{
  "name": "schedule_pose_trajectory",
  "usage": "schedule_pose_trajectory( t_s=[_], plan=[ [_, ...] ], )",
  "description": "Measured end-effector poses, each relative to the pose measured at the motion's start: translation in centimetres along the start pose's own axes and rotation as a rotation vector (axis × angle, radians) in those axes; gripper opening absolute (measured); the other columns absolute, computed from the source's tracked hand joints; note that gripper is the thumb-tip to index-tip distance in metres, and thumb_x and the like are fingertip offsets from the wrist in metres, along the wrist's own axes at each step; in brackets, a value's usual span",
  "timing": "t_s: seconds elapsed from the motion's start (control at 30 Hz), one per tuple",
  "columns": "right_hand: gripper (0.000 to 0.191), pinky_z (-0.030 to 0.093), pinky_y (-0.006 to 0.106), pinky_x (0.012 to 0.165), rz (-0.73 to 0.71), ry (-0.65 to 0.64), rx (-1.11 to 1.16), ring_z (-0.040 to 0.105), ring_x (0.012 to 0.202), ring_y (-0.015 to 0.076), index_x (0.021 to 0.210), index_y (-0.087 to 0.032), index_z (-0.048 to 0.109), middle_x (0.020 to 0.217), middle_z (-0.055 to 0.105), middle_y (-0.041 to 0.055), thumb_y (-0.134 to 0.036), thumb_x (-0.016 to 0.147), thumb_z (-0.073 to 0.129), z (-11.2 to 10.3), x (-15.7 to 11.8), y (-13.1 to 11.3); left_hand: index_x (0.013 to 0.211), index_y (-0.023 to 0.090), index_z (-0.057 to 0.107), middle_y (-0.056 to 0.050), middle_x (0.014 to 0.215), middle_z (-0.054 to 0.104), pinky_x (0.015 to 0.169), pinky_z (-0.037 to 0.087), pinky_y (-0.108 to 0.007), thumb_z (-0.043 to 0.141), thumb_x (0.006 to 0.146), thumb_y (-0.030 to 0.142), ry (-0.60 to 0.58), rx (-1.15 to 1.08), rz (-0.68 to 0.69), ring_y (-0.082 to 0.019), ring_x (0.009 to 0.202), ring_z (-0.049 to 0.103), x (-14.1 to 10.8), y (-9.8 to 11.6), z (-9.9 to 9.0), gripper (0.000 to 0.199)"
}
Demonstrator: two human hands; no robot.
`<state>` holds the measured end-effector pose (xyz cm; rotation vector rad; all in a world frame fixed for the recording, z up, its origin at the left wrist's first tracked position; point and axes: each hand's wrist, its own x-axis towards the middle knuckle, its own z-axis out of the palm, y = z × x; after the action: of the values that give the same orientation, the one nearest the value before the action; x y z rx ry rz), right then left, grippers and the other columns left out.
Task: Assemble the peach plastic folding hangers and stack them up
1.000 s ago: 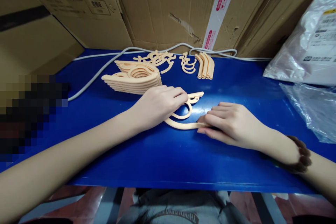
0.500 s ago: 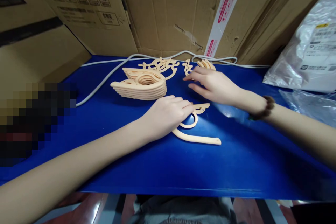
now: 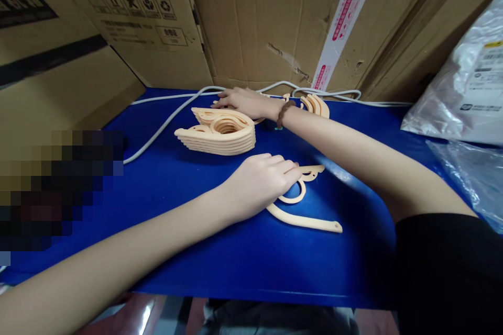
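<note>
My left hand (image 3: 261, 186) is closed over a beige plastic folding clothes hanger (image 3: 308, 222) on the blue table. Its straight arm, a ring and a slotted end stick out to the right of my fingers; the rest is under the hand. Beyond it, a neat stack of matching curved hanger parts (image 3: 216, 141) stands left of centre. My right hand (image 3: 241, 102) reaches across behind this stack, over the pile of small beige hooks, fingers stretched to the left. Most of the pile is hidden beneath it, and I see nothing held in the fingers.
Several curved beige pieces (image 3: 316, 106) lie at the back of the blue table (image 3: 236, 267). A white cable (image 3: 157, 131) runs along the rear and left. Cardboard boxes (image 3: 251, 21) wall off the back and left. A clear plastic bag with labels (image 3: 459, 94) sits at the right.
My right hand has moved left, from beside the curved pieces to over the hook pile behind the stack. My left hand stays on the hanger. The view has shifted slightly.
</note>
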<state>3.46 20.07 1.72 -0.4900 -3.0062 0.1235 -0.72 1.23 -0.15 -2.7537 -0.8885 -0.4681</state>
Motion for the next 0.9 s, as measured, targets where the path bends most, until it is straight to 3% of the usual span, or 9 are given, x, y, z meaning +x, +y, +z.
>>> schedule_pose_trajectory(
  t_s=[0.1,0.27,0.6,0.73,0.9],
  plan=[
    [0.032,0.039,0.033,0.083,-0.002,-0.005,-0.002,0.059,0.107,0.0240,0.121,-0.019,0.065,0.121,0.066,0.0108,-0.033,0.098,0.047,0.0,-1.0,0.0,0.102,0.014,0.064,-0.004,0.101,0.072,0.071,0.049,-0.030,0.052,0.096,0.013,0.014,-0.002,0.001,-0.019,0.088,0.066,0.0,0.1,0.1,0.014],
    [0.032,0.040,0.033,0.082,0.046,0.039,0.032,0.060,0.104,0.0226,0.119,-0.016,0.067,0.120,0.067,0.0109,-0.022,0.094,0.049,-0.2,-3.5,0.8,0.101,0.015,0.064,-0.004,0.102,0.071,0.072,0.049,-0.029,0.050,0.097,0.013,0.019,-0.008,0.000,-0.018,0.087,0.066,0.0,0.1,0.1,0.014],
    [0.028,0.042,0.033,0.085,0.266,0.294,0.110,0.061,0.098,0.0212,0.107,-0.011,0.072,0.110,0.071,0.0101,-0.018,0.088,0.054,-0.4,-5.3,0.9,0.100,0.015,0.064,-0.003,0.096,0.071,0.066,0.047,-0.030,0.050,0.097,0.015,0.031,0.030,0.002,-0.017,0.082,0.064,-0.1,0.2,0.0,0.015],
    [0.024,0.042,0.032,0.076,0.325,0.285,0.101,0.063,0.085,0.0206,0.100,-0.012,0.075,0.096,0.073,0.0088,-0.015,0.082,0.059,-0.6,-6.0,0.6,0.098,0.015,0.065,-0.002,0.087,0.069,0.064,0.046,-0.030,0.050,0.098,0.017,0.030,0.046,-0.010,-0.017,0.077,0.063,-0.1,0.3,-0.1,0.015],
    [0.026,0.042,0.036,0.078,0.341,0.306,0.083,0.062,0.093,0.0259,0.099,-0.012,0.075,0.101,0.073,0.0107,-0.011,0.079,0.059,-0.4,-6.4,0.0,0.101,0.014,0.065,-0.004,0.093,0.070,0.065,0.047,-0.030,0.052,0.097,0.017,-0.008,0.042,-0.015,-0.019,0.081,0.064,-0.1,0.4,-0.2,0.014]
  ],
)
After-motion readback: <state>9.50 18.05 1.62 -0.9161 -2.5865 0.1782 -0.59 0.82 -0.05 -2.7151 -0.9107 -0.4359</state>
